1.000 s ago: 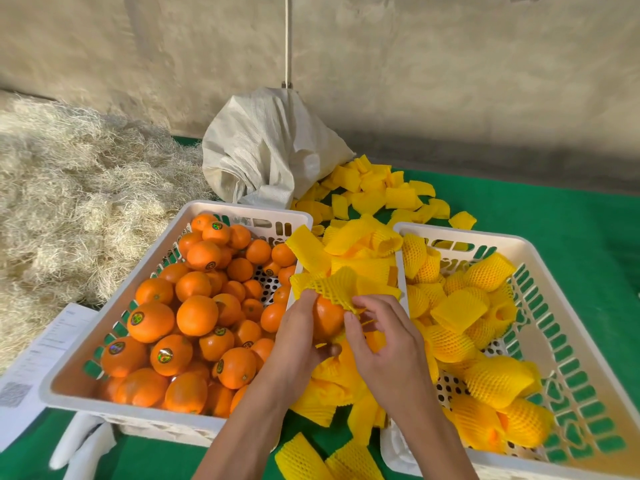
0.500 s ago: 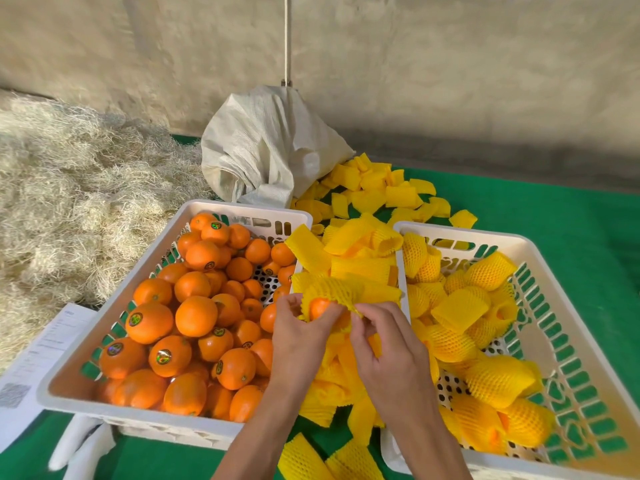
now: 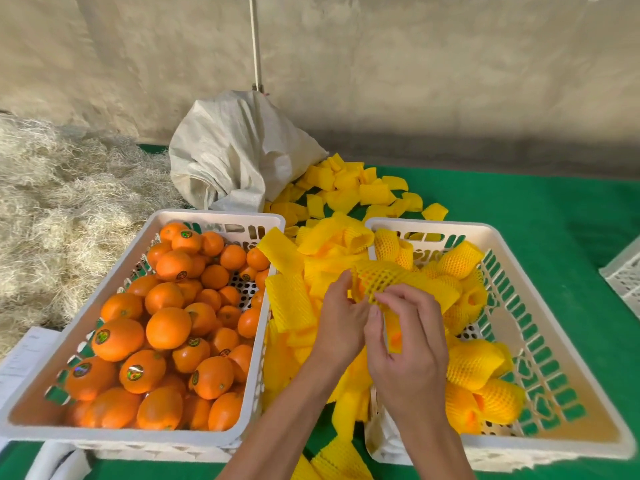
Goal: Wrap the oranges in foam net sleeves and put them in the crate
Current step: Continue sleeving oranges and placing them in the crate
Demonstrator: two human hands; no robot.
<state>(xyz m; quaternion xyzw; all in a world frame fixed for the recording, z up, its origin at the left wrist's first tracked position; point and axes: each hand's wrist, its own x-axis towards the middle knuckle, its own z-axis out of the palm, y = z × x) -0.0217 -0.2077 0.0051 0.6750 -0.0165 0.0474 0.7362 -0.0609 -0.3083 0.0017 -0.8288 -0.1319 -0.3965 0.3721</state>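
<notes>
Sleeved orange (image 3: pixel 379 284): held in the air just left of the right crate (image 3: pixel 554 393), over the heap of loose sleeves (image 3: pixel 294 306); only a sliver of orange skin shows through the stretched yellow net.
Net sleeve: appears to cover most of the fruit; one loose end trails down under the right hand.
Right hand (image 3: pixel 407 344): grip narrow, fingertips pinching the net's edge beside the fruit.
Left hand (image 3: pixel 341 322): curled against the left side of the sleeved orange, holding it; the fingers are hidden behind it.
Handling, as a judgement: the fruit is firm, round and fairly heavy; the foam net is light, soft and stretchy, and likely to snap back if released. Best held by the fruit's body through the net, pulling the net at its rim.
Right crate: already holds many sleeved oranges (image 3: pixel 474 363).
Left crate (image 3: pixel 149 431): well left of the right crate, full of bare oranges (image 3: pixel 168 327), several stickered.
Behind the right crate: more sleeves spilling from a white sack (image 3: pixel 239 154) onto the green tabletop (image 3: pixel 536 209).
</notes>
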